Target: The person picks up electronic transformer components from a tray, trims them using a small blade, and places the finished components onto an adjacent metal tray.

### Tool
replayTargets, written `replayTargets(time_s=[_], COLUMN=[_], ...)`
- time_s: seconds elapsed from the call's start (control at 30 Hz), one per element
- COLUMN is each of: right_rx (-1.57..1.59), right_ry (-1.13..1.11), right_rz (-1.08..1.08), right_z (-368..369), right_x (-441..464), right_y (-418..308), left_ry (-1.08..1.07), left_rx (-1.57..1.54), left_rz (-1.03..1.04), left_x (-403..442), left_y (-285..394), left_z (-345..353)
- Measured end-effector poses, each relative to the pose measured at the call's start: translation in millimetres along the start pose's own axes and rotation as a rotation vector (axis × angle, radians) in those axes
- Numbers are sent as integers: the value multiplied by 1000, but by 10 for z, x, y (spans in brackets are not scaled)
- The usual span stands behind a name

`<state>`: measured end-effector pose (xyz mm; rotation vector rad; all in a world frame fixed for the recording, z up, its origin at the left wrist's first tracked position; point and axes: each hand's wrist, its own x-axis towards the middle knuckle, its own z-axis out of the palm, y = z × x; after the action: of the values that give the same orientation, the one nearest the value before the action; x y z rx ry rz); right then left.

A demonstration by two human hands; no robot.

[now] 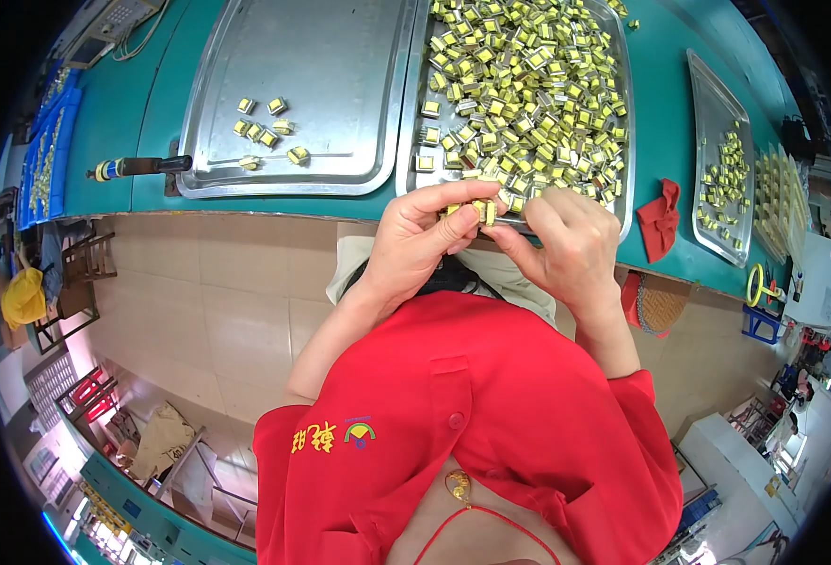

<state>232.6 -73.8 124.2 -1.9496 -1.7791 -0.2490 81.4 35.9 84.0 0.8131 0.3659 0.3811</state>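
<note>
My left hand (420, 231) is closed around a short row of small yellow-taped transformers (488, 213), held between thumb and fingers just over the near edge of a metal tray. On the other side, my right hand (571, 240) is curled, its thumb tip touching the end of that row. Whether its fingers grip one of the transformers is hidden. Right behind both hands, the metal tray (403, 160) holds a large heap of the same transformers (528, 94).
Left of it, another metal tray (312, 56) carries several transformers. A black-handled tool (142, 167) lies by its corner. To the right are a red cloth (659, 221) and a third tray (707, 89) of transformers. Blue bins (48, 151) stand far left on the green table (104, 113).
</note>
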Motion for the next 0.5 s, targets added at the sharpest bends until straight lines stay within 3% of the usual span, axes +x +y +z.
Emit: replayTargets(time_s=[0.17,0.37,0.5], right_rx=[8,558,695], right_ry=[-25,-58,-30], right_rz=[-8,260,393], right_z=[-48,-63,-52], right_x=[22,-39,-112], right_y=[-12,15,22], left_ry=[-13,-38,-38], left_rx=[-26,-82,-98], left_rz=[-13,3,9], left_x=[-2,9,14], left_y=[-3,9,10], left_z=[0,1,-1])
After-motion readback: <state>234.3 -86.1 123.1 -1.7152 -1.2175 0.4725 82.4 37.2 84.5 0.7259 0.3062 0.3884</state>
